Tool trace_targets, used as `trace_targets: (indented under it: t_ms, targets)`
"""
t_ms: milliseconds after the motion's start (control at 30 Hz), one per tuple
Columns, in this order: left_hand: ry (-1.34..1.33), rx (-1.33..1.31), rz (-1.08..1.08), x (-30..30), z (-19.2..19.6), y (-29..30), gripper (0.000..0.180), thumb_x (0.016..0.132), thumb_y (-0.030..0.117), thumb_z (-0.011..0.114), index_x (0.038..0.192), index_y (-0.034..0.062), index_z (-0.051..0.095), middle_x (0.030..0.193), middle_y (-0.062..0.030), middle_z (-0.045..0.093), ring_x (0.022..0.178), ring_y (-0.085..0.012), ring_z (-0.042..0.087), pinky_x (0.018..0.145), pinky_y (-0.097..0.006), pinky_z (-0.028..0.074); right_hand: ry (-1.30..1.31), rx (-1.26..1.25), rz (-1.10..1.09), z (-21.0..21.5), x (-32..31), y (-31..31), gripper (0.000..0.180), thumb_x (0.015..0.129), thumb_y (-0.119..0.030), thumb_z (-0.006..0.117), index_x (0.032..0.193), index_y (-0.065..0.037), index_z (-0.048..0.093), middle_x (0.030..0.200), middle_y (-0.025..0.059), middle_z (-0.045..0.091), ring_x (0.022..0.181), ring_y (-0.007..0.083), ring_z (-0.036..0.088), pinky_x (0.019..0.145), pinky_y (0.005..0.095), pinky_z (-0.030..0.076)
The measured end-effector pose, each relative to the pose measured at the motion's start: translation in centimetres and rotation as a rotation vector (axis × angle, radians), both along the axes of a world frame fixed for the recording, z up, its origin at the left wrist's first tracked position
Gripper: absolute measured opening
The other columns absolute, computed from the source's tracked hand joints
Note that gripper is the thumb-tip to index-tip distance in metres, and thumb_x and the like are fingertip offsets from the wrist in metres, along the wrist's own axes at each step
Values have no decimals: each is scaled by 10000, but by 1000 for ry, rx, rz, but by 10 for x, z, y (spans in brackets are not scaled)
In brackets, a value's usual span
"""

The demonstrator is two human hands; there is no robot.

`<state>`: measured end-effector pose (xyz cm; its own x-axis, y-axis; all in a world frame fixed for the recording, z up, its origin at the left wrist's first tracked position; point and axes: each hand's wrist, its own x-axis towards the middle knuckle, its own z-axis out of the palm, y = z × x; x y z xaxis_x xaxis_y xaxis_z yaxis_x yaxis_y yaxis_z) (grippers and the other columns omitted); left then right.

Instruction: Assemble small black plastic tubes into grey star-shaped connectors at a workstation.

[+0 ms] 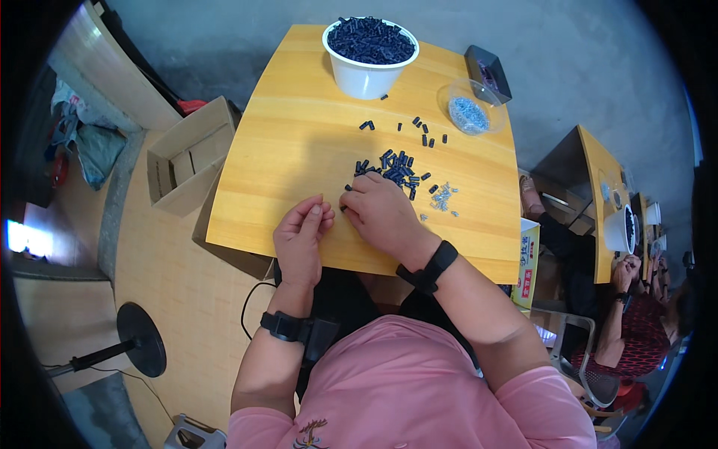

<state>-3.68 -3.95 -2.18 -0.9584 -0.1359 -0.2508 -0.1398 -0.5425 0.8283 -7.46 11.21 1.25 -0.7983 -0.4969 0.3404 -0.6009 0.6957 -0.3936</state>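
Observation:
My left hand (303,238) is raised at the table's near edge, thumb and fingertips pinched together. Whatever it may hold is too small to make out. Just to its right, my right hand (378,213) is bent over the tabletop with its fingers closed on a small black plastic piece (344,209), mostly hidden by the fingers. Right beyond that hand lies a loose pile of short black plastic pieces (400,166). A small heap of shiny metal parts, apparently screws (442,198), lies to the right of the pile.
On the wooden table (277,150) stand a white bucket (364,78) full of black pieces, a clear bowl (468,114) of small metal parts and a dark tray (488,75). Cardboard boxes (191,161) stand at left. Another person (636,329) works at a table on the right.

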Motion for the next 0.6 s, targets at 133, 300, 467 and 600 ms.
trace_targets:
  t_ms: [133,300,467,600]
  targets:
    - [-1,0,-8,-1,-1,2,193,894,69,572,1064,-14,609,915,-84,640,808,-136,614,746,-246,516,24,55,16,-9,-4,-1,45,696,-90,576,689,-55,604,770,78,548,828,252,540,731,352,444]
    - [37,-49,-29,1,-5,5,200,892,60,570,1071,-24,603,916,-78,639,818,-129,611,770,-237,507,78,115,84,-11,-5,-2,66,693,-124,588,710,-59,586,784,69,545,822,245,529,732,345,427]
    - [65,-169,-108,7,10,10,213,877,61,596,1071,-27,604,928,-72,642,826,-122,604,772,-238,493,70,5,18,7,17,8,91,703,-135,605,729,-52,579,775,74,542,806,251,536,693,353,441]
    - [59,-162,-364,14,24,11,200,857,70,628,1037,-18,626,909,-70,653,812,-116,598,761,-247,485,57,-158,-22,20,44,20,120,683,-83,645,777,-58,574,741,84,550,714,276,550,632,368,463]
